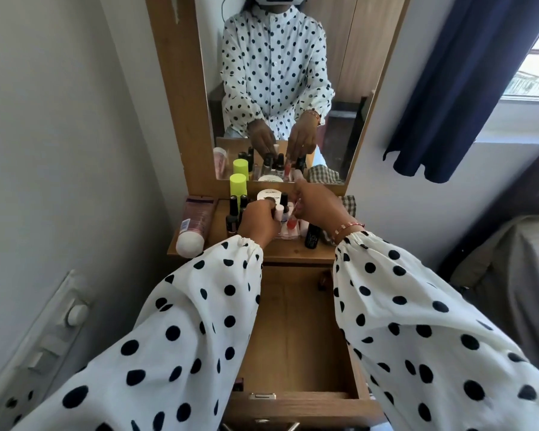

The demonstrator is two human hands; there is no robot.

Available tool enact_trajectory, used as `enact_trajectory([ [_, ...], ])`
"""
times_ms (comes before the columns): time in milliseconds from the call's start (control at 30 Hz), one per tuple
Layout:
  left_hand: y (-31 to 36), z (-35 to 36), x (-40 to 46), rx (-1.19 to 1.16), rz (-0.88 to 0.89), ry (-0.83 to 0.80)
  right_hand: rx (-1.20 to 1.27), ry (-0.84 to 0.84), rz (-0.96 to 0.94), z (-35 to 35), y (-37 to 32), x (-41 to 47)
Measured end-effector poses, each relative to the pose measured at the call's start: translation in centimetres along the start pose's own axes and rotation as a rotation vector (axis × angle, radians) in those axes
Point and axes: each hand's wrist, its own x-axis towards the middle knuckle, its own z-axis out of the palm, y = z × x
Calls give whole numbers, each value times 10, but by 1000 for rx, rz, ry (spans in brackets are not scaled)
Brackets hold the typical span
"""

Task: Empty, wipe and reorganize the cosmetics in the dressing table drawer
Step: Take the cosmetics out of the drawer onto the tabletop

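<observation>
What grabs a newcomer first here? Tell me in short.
The two polka-dot sleeves fill the foreground, reaching over the open drawer. Beyond it both hands work among small bottles on the tabletop: the left hand grips a pale bottle, the right hand beside it. A lime-capped bottle stands before the mirror.

Our left hand (260, 219) covers most of the pale pink bottle (279, 213) it grips, so we cannot read its label. Our right hand (316, 204) hides whatever its fingertips pinch. The two polka-dot sleeves (199, 337) block both side walls of the open drawer (293, 337) and its front corners. The print on the white jar lid (269, 194) near the tabletop's back edge is too blurred to read. The checked cloth (349, 200) at the back right corner shows only partly.
</observation>
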Motion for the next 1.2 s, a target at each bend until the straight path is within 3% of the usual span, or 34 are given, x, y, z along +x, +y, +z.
enact_trajectory([
  [300,4,9,-1,-6,-22,10,123,64,10,7,6,-3],
  [867,7,14,-12,-44,-20,87,116,45,45,13,16,-1],
  [1200,10,9,-21,-91,-23,83,158,124,49,7,21,-11],
])
